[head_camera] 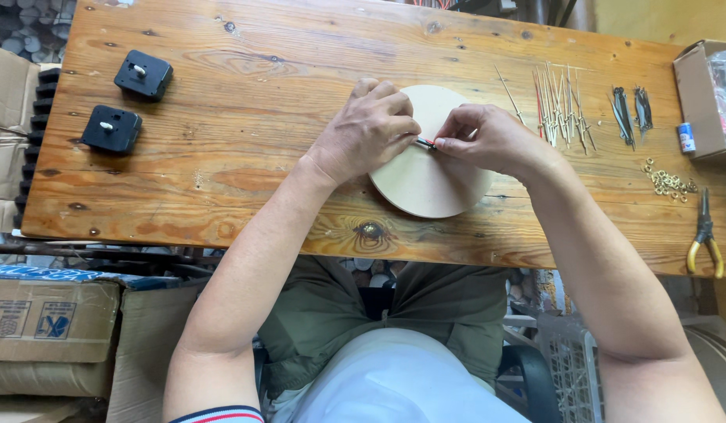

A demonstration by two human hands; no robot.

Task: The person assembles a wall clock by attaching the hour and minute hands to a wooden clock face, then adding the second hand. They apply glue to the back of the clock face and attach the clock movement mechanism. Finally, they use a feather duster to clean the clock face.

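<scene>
Wooden disc (425, 184) under left hand (367, 129) | both hands pinch thin clock hand (425, 143) | right hand (488, 141)

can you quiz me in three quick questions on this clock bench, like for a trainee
1. True or false: both hands meet over the round pale wooden disc.
2. How many square black plastic clock movements lie at the far left of the wooden table?
3. What lies nearest the table's right edge: A) the yellow-handled pliers, B) a hammer, C) a paintbrush?

Key:
1. True: the left hand and right hand pinch a thin dark and red clock hand above the disc.
2. Two; the second sits nearer the person.
3. A.
</scene>
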